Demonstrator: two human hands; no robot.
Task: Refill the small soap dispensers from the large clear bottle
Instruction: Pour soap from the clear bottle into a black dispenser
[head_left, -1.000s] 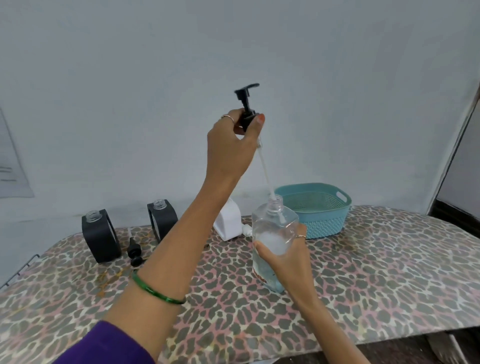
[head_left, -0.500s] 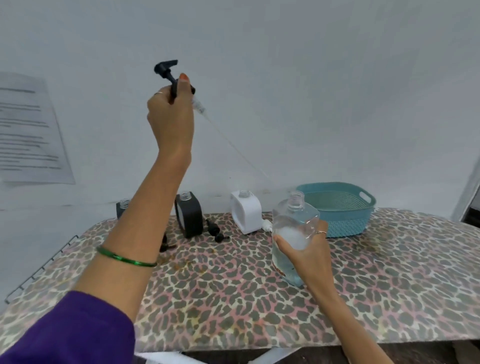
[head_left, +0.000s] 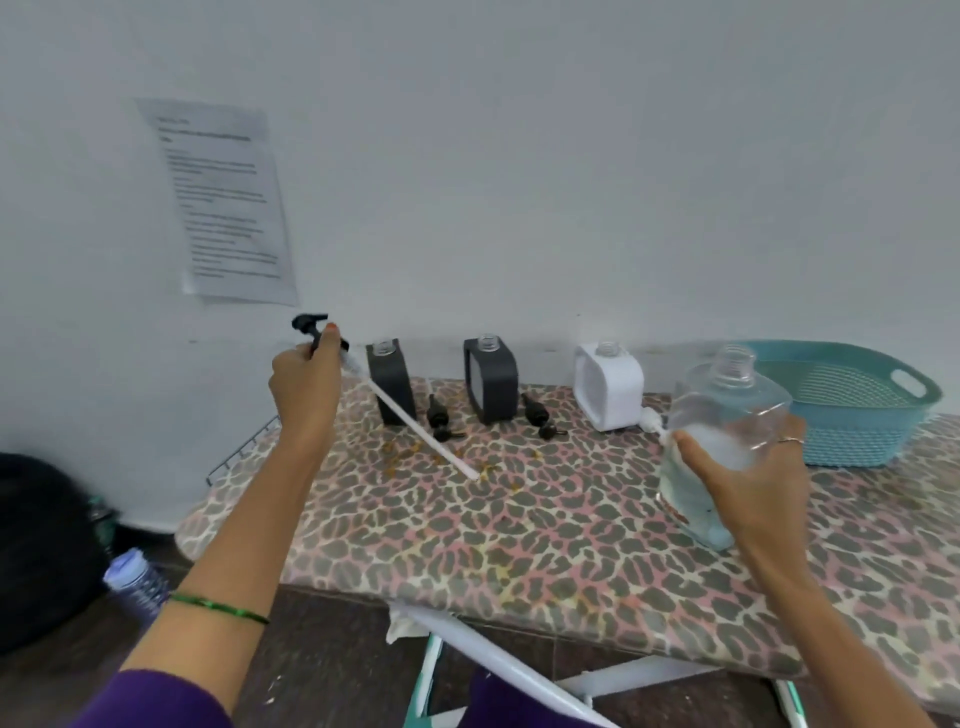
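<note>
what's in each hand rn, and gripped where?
Left hand grips the black pump head at its collar, dip tube trailing down. Right hand holds the large clear bottle around its lower body.

A leopard-print table (head_left: 519, 540) carries a white dispenser (head_left: 610, 387). Left of it stand two black dispensers (head_left: 491, 379) (head_left: 390, 382), each with a black pump head (head_left: 537, 415) (head_left: 439, 415) lying beside it. Right of it sits a teal basket (head_left: 857, 415).
</note>
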